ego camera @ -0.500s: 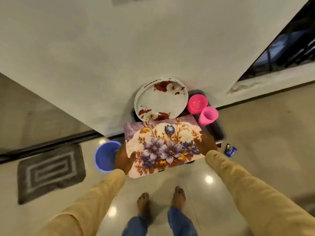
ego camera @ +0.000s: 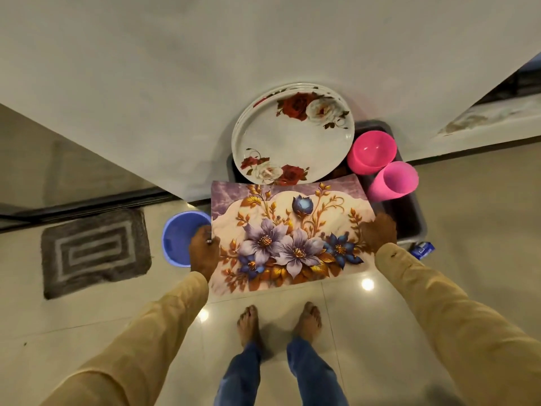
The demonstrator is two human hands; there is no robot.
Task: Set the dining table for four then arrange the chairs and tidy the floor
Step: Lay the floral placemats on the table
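A floral placemat (ego camera: pixel 288 232) with purple and blue flowers is held flat in front of me, above the floor. My left hand (ego camera: pixel 203 252) grips its left edge and my right hand (ego camera: pixel 379 232) grips its right edge. Beyond it, a stack of white plates (ego camera: pixel 292 139) with red roses leans against the wall inside a dark tub (ego camera: pixel 409 215). A pink bowl (ego camera: pixel 371 152) and a pink cup (ego camera: pixel 393 181) sit in the same tub, to the right of the plates.
A blue bucket (ego camera: pixel 180 232) stands on the floor behind my left hand. A grey doormat (ego camera: pixel 95 253) lies at the left by a dark threshold. A small blue packet (ego camera: pixel 423 249) lies right of the tub. My bare feet (ego camera: pixel 279 323) stand on glossy tiles.
The placemat and both hands have come slightly up and toward me; the view is otherwise the same.
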